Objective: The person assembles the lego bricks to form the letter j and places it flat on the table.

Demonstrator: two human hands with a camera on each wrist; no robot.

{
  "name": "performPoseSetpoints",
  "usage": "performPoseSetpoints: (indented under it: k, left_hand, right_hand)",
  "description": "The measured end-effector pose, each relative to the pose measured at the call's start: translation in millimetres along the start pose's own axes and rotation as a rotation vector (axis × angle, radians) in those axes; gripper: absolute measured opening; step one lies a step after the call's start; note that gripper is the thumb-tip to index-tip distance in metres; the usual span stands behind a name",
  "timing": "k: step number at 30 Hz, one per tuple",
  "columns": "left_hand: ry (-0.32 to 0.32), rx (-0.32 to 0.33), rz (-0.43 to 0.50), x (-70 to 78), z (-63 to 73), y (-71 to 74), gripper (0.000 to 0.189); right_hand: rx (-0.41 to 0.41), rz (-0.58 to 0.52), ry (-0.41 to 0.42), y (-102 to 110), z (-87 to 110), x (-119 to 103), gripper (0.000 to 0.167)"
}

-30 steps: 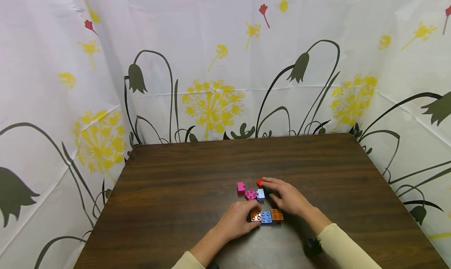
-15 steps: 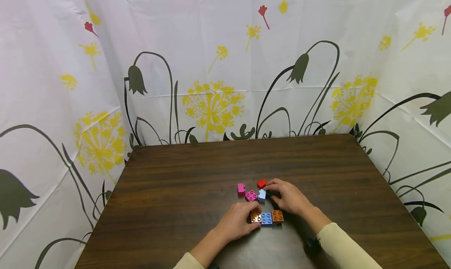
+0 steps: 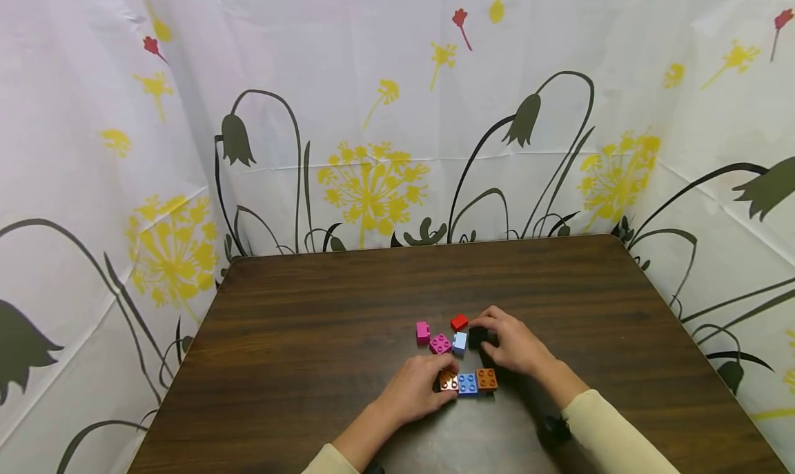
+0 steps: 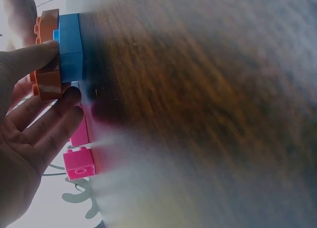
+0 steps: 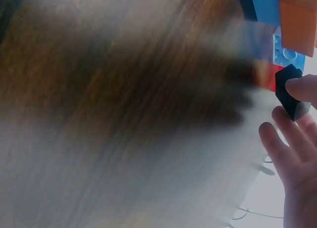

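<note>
In the head view my left hand [image 3: 411, 389] grips the left end of a short row of toy building bricks: an orange brick [image 3: 449, 381], a blue brick [image 3: 468, 384] and a second orange brick [image 3: 487, 379]. The left wrist view shows the orange ones sitting higher, on the blue brick [image 4: 71, 47], with the thumb pressed to the side. Just behind the row, my right hand [image 3: 517, 346] pinches a black brick [image 5: 292, 95] between thumb and fingers. Beside that black brick stands a light blue brick [image 3: 459, 343].
A red brick [image 3: 459, 322] lies behind the light blue one. Two pink bricks, one studs-up [image 3: 440, 343] and one on its side [image 3: 423, 332], lie to its left. The dark wooden table [image 3: 310, 322] ends at a flower-printed curtain [image 3: 373, 101].
My right hand has drawn slightly right, away from the red and light blue bricks, and the black brick shows more fully. My left hand keeps its grip on the row.
</note>
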State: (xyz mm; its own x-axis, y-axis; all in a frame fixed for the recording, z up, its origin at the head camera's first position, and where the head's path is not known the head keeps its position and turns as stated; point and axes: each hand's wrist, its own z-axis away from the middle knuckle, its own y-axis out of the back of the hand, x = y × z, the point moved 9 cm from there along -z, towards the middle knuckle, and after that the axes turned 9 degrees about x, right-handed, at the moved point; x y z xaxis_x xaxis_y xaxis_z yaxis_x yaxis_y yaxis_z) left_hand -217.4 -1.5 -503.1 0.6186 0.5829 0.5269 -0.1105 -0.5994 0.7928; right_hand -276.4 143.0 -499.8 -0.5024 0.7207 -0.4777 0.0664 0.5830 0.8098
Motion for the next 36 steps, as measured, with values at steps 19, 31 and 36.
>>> performPoseSetpoints:
  k: [19, 31, 36]
  left_hand:
    - [0.004, 0.000, -0.004, -0.1, -1.0, 1.5, 0.031]
    - [0.015, 0.014, -0.014, -1.2, -0.7, 1.1, 0.031]
    - [0.012, 0.021, -0.024, -1.4, -1.2, 1.5, 0.031]
  right_hand:
    - [0.079, -0.034, 0.009, 29, 5.0, -19, 0.025]
    - [0.057, -0.193, 0.109, 36, 37.6, -33, 0.028]
    - [0.067, -0.190, 0.119, 37, 46.6, -36, 0.029]
